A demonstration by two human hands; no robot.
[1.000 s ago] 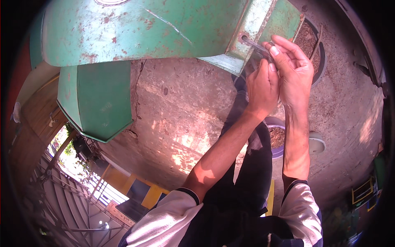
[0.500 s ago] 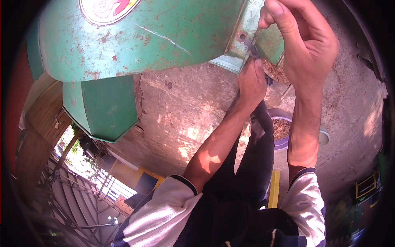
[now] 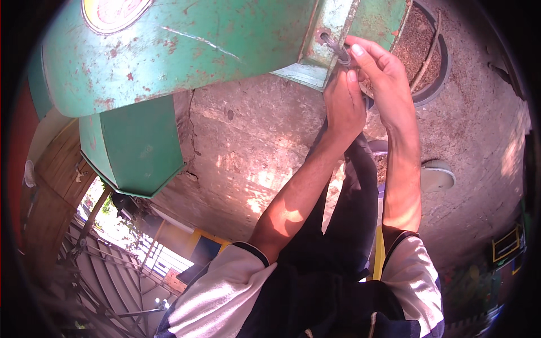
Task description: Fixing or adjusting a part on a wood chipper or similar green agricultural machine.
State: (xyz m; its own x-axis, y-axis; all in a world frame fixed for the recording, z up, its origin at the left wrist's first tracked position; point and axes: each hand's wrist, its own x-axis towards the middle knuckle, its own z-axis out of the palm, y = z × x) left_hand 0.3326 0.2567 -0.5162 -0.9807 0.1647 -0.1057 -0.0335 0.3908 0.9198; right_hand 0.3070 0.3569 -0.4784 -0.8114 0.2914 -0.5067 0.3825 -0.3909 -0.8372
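A dark grey strip or cord (image 3: 336, 48) passes through a hole in the metal flange (image 3: 331, 19) of a green, rust-flecked machine housing (image 3: 186, 65). It is looped or knotted just below the hole. My left hand (image 3: 345, 107) is closed on the lower end of this strip, thumb on top. Beside it, my right hand (image 3: 386, 81) has thumb and forefinger pinched together at the loop. The fingertips partly cover the strip's ends.
A lower green metal chute (image 3: 143, 143) stands at left. Round tubs of brown shredded material, one dark-rimmed (image 3: 445, 70) and one purple (image 3: 382, 147), sit on the concrete floor (image 3: 242, 141). A pale round vessel (image 3: 438, 176) is near my right forearm. A yellow bar (image 3: 378, 259) is beside my leg.
My right hand has come down and left from above, to the strip beside my left hand. My left hand keeps its hold. The view has shifted slightly, showing more of the dark-rimmed tub.
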